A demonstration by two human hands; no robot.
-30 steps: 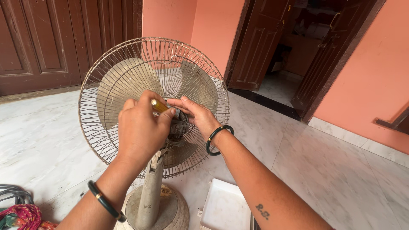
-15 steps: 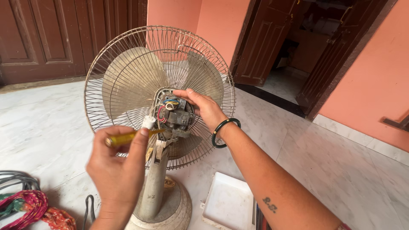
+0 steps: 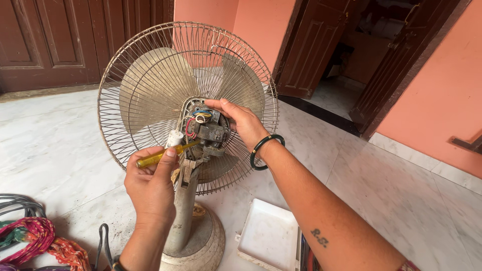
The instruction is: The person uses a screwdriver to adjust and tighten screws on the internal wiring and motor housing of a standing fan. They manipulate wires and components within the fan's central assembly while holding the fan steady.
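Item: pedestal fan (image 3: 187, 100), seen from behind, standing upright on a white marble floor (image 3: 50, 145). The round wire cage (image 3: 125, 125) encloses pale, dusty blades (image 3: 150, 85). The rear cover is off, leaving the motor (image 3: 206, 130) bare at the hub, with red, blue, yellow and white wires (image 3: 198, 116) bunched at its 11 o'clock side. A grey post (image 3: 182, 211) runs down from the motor to a round, scuffed base (image 3: 211, 246).

Left hand (image 3: 150, 188): at 7 o'clock from the motor, closed around a screwdriver (image 3: 160, 156) with a yellow handle. The thumb presses the handle from above. The shaft points toward 2 o'clock, and its tip lies against the lower left of the motor, just beside a small white cylinder (image 3: 174, 139). A dark band sits on this wrist at the bottom edge of the view.

Right hand (image 3: 243, 123): at 3 o'clock from the motor, fingers curled over the motor's top and right side, gripping it. A black bangle (image 3: 265, 150) circles the wrist.

Surroundings: a shallow white tray (image 3: 268, 236) lies on the floor at 4 o'clock from the base, close to it. Bright patterned cloth (image 3: 35, 241) and dark cables (image 3: 17, 203) lie at the lower left. Brown wooden doors (image 3: 50, 40) stand at 11 o'clock, and an open doorway (image 3: 361, 60) at 2 o'clock, between salmon-pink walls (image 3: 442, 100).
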